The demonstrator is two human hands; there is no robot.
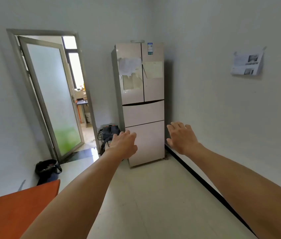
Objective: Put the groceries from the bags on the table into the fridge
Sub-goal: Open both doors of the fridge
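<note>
Two bare hands reach forward, palms down, each holding nothing: the left hand has its fingers loosely extended, and the right hand has its fingers spread. The fridge stands at the far centre, beside the right wall, with its two upper doors and two lower drawers closed and papers stuck on the upper doors. A corner of the orange table shows at near left. A glass door stands ajar at far left, with a dark bucket on the floor near it. A sheet hangs on the right wall.
</note>
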